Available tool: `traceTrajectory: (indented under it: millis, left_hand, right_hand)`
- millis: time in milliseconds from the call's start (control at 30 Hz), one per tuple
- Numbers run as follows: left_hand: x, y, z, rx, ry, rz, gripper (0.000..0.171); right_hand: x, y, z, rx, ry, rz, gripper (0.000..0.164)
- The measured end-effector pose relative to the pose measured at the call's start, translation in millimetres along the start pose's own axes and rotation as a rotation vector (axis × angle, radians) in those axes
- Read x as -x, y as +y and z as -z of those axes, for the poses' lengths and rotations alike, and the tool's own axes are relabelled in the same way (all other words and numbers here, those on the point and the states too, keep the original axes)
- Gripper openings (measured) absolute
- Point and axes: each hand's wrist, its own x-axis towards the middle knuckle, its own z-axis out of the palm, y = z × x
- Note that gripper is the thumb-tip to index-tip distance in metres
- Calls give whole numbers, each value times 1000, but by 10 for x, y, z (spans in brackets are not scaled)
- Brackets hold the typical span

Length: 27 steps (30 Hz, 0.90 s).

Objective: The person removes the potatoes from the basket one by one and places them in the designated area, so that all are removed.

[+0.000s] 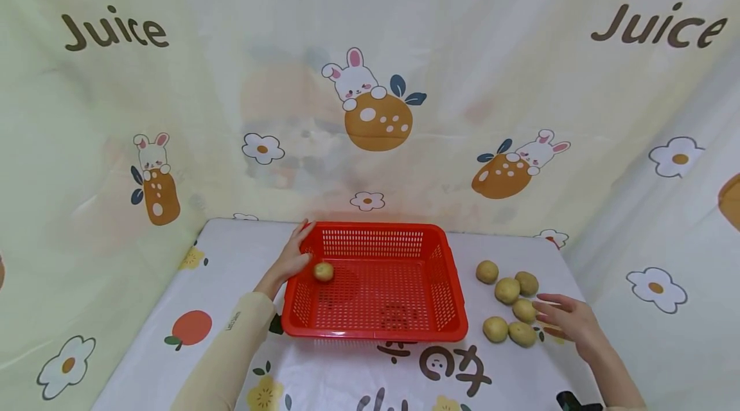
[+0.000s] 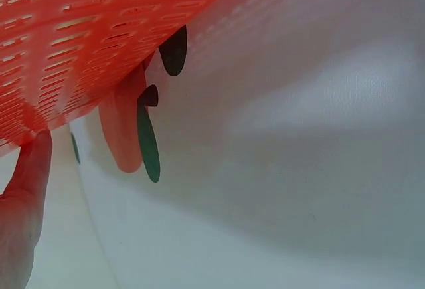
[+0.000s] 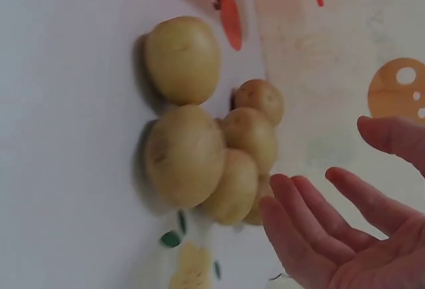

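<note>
A red plastic basket (image 1: 376, 336) with slotted walls stands on the table. My left hand (image 1: 291, 258) holds its left side near the far corner, the thumb over the rim. In the left wrist view a finger (image 2: 34, 169) touches the basket's outer wall (image 2: 73, 43). One potato (image 1: 323, 271) lies inside the basket, close to that hand. Several potatoes sit in a loose group to the basket's right, among them a nearer one (image 1: 522, 334) and a far one (image 1: 487, 271). Just right of the group hovers my right hand (image 1: 569, 321), fingers spread, holding nothing.
A patterned cloth (image 1: 324, 379) covers the table. Printed curtains (image 1: 451, 160) rise behind the table and along both sides. A dark object (image 1: 572, 401) shows at the right forearm near the bottom edge.
</note>
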Motion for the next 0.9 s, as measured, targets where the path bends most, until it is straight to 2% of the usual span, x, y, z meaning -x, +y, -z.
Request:
traceTrajectory:
  millis: [267, 500, 700, 900]
  left_hand:
    - [-13, -46, -2, -33, 12, -41, 81]
    - [9, -43, -9, -40, -1, -10, 81]
    - [-15, -39, -7, -34, 9, -12, 81]
    - [-25, -26, -2, -28, 6, -5, 80]
  right_hand:
    - [-121, -393, -186, -51, -152, 137, 65]
    - [-225, -848, -500, -70, -238, 198, 61]
    - [-323, -1283, -913, -101, -291, 218, 59]
    - [-468, -1579, -1475, -177, -388, 265, 51]
